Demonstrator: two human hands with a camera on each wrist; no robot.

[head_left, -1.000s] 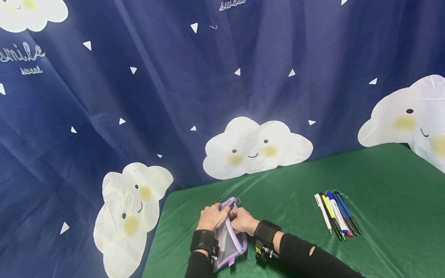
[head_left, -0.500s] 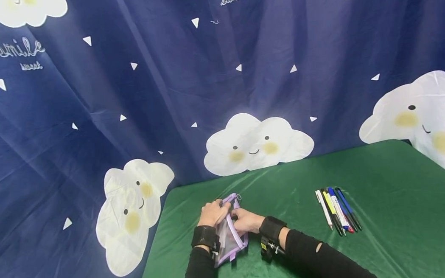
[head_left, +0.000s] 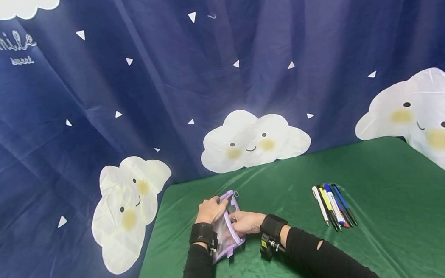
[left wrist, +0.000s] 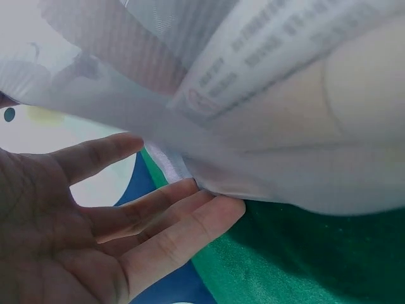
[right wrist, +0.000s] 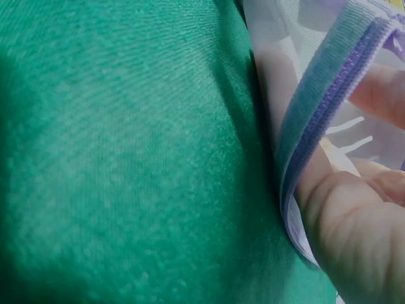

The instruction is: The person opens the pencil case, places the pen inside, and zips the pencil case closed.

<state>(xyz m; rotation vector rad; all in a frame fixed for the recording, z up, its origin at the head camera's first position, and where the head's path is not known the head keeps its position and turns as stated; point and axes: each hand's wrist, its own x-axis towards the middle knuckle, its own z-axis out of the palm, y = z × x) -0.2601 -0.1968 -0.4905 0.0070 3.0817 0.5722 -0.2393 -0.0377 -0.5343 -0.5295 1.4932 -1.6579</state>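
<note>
Left grip (head_left: 210, 210) touches the pouch (head_left: 222, 233), right grip (head_left: 248, 222) reaches inside; I cannot tell whether either pinches; the zipper edge (right wrist: 316, 130) beside the right could snag it.

The right hand (right wrist: 351, 221) reaches past a purple zipped edge (right wrist: 329, 92) into a translucent mesh pouch (right wrist: 307, 22), green tabletop (right wrist: 126, 152) filling the left side

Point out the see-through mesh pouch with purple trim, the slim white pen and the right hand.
See-through mesh pouch with purple trim (head_left: 222, 236): head view, on its mesh side panel.
Slim white pen (head_left: 320, 205): head view, middle of its barrel.
Right hand (head_left: 248, 222): head view, back of the hand.
</note>
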